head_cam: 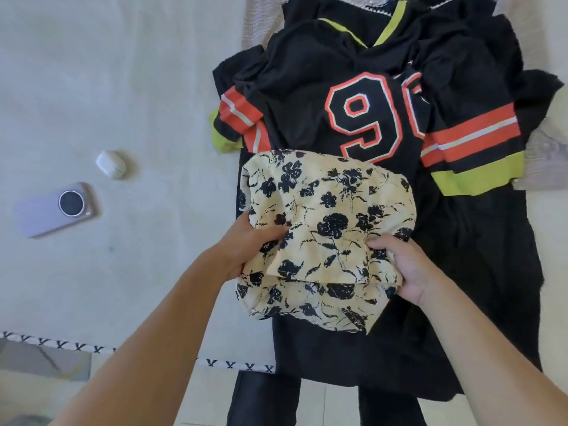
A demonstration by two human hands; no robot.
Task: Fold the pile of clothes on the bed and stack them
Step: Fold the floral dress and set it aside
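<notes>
Left hand: the left hand grips the left edge of the cream fabric garment printed with black flowers, thumb on top.
Right hand: the right hand clutches the right edge, fingers curled into the cloth.
Floral garment: bunched and partly folded between both hands, over the black jersey with orange stripes, lime trim and a big orange-outlined number.
Pile: the jersey lies on more black clothing on the pale bed sheet.
To the left: a lilac phone and, near it, a small white earbud case.
</notes>
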